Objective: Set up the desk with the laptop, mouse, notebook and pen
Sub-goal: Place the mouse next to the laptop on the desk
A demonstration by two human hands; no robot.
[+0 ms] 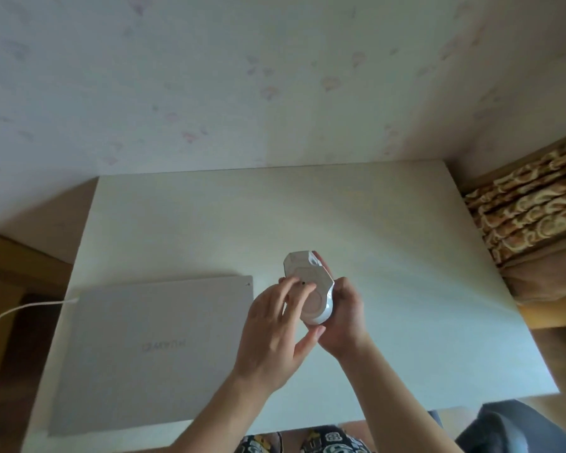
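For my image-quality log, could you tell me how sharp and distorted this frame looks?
Head view: wide-angle bowing bends the desk edges; soft overall, the laptop lid logo unreadable; dim, flat light, no glare; mouse underside visible.

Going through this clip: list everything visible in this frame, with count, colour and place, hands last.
desk: one, white, centre of view, against the wall
laptop: one, silver-grey, lid closed, flat on the desk's left near side
cable: one, white, runs off the laptop's left edge past the desk
mouse: one, white, held above the desk with its underside up, right of the laptop
wall: pale with faint pink marks, behind the desk
patterned fabric: brown and cream, right of the desk
notebook, pen: not visible
left hand: fingers touch the mouse's underside
right hand: grips the mouse from the right
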